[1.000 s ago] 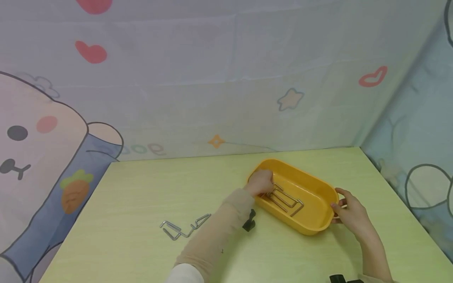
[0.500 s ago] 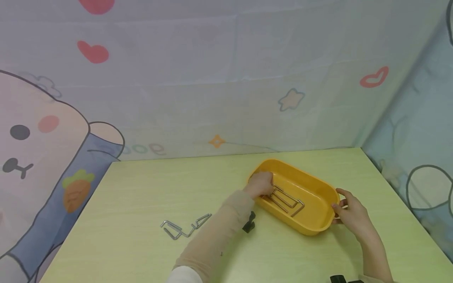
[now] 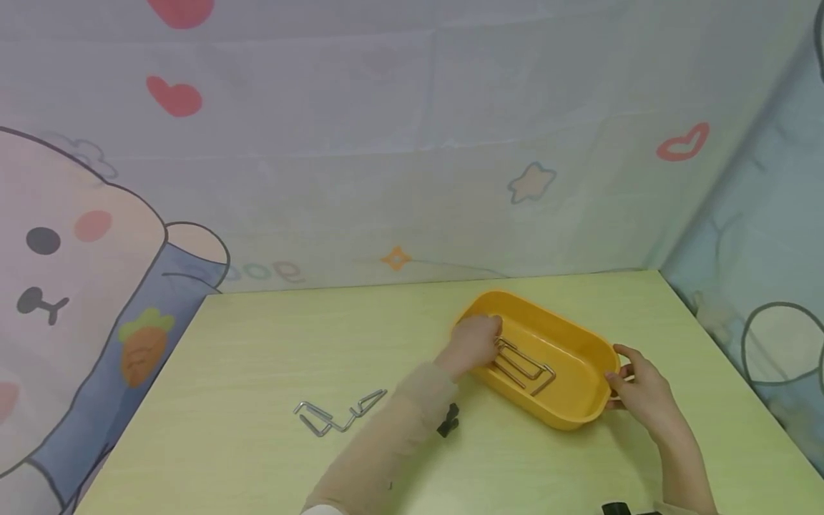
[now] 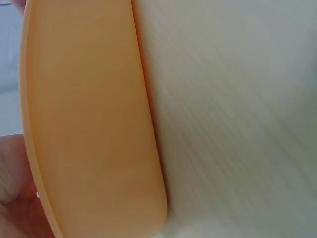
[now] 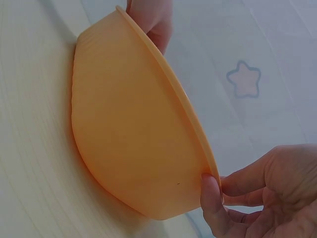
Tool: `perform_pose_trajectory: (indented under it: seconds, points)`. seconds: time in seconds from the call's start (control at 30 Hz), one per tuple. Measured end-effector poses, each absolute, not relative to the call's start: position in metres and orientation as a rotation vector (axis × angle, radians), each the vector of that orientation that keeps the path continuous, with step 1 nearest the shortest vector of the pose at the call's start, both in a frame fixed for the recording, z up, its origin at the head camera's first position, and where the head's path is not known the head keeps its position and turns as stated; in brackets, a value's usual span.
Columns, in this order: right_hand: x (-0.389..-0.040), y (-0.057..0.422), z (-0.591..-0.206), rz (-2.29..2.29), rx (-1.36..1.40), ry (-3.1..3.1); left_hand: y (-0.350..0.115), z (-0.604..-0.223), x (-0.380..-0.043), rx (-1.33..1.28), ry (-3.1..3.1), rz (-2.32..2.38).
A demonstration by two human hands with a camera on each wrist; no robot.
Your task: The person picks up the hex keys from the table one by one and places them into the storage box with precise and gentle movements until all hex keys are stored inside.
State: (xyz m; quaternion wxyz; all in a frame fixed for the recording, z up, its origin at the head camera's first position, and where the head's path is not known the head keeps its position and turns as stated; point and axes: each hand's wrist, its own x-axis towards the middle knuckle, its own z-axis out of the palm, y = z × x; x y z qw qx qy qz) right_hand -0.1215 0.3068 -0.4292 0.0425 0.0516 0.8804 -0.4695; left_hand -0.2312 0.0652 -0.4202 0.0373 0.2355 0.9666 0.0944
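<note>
A yellow oblong plastic tray (image 3: 579, 390) rests on the table. Inside its left half lie several bent metal rods (image 3: 524, 365). My left hand (image 3: 475, 342) reaches over the near rim into the left end, fingers down beside the rods; its fingertips are hidden, so whether it grips a rod cannot be told. At the right end, my right hand (image 3: 644, 393) pinches the tray's rim; the right wrist view shows the thumb (image 5: 210, 196) on the outer wall and the fingers beyond the rim. Left of the tray, more bent metal rods (image 3: 337, 415) lie on the table.
A pale yellow-green table (image 3: 257, 343) spreads beneath everything. Behind it hangs a printed cloth backdrop (image 3: 360, 143), and another cloth (image 3: 772, 250) stands along the right side. The left forearm (image 3: 393, 436) crosses the table just right of the loose rods.
My left hand has shifted slightly within the tray's left end, and its wrist and forearm have moved a little left and down. The right hand keeps its place on the rim.
</note>
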Motion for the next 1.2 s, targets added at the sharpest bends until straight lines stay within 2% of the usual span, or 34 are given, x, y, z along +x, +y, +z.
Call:
perform_pose_trajectory:
  seconds: [0.83, 1.2]
  points:
    - [-0.122, 0.308, -0.427, -1.404, 0.167, 2.699, 0.041, -0.395, -0.176, 1.044, 3.207, 0.331]
    - [-0.121, 0.307, -0.425, -1.406, 0.158, 2.694, 0.02, -0.396, -0.151, 0.976, 3.211, 0.301]
